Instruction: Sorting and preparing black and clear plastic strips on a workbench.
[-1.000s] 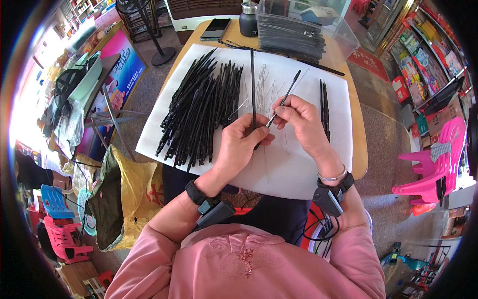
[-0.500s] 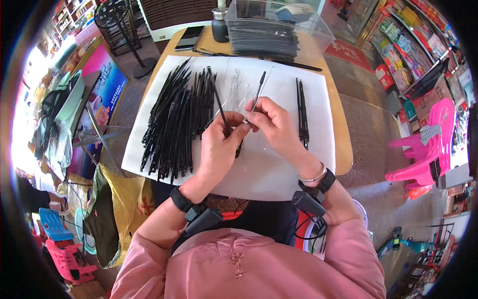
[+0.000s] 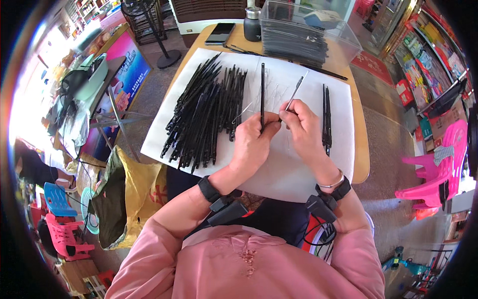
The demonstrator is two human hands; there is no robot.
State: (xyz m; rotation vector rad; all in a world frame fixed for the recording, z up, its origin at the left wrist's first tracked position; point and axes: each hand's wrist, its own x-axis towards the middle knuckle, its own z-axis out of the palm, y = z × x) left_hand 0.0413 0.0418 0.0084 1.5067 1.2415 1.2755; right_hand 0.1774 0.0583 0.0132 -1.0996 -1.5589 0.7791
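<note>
Over a white sheet (image 3: 279,174), my left hand (image 3: 253,144) pinches a slim black rod (image 3: 263,92) that stands up from between thumb and fingers. Close beside it, my right hand (image 3: 304,130) is closed on a thin grey-and-black rod (image 3: 295,93), tilted up to the right. The fingertips of both hands almost meet; whatever small part lies between them is hidden. Behind the hands are several thin clear strips (image 3: 273,92). A thick pile of black rods (image 3: 194,119) covers the sheet's left side. A small group of similar rods (image 3: 326,119) lies to the right.
Along the table's (image 3: 362,149) far side are a phone (image 3: 220,33), a dark bottle (image 3: 252,29) and a clear plastic box (image 3: 346,44) of dark strips. A yellow bag (image 3: 142,192) sits at lower left, a pink chair (image 3: 450,159) at right.
The view has swung, shifting the whole table rightward in the picture. The rod in my left hand, leaning left before, is now nearly upright; the one in my right hand leans further right.
</note>
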